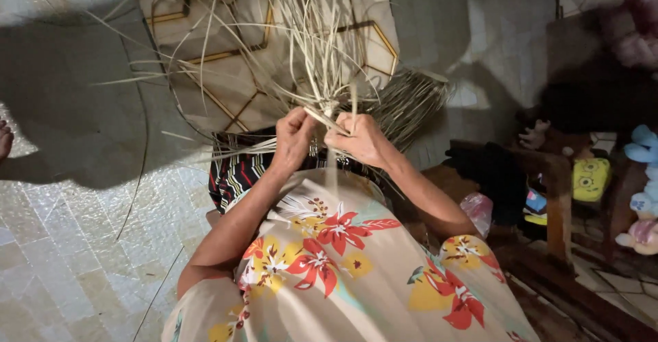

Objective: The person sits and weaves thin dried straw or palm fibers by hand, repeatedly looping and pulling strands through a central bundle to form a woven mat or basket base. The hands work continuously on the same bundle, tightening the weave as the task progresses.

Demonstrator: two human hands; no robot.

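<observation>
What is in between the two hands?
In the head view, pale dried straw strips run up between the left hand and right hand, fanning out above; each grip is closed on them.

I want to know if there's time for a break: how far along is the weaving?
A woven patch lies done on the lap. Both hands, left hand and right hand, pinch strips at the edge. Many loose strips fan out unwoven, so much seems left.

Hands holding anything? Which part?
Both. The left hand and right hand grip a bundle of dry straw-like strips at its gathered base, where the strands converge; the loose ends fan upward.
</observation>
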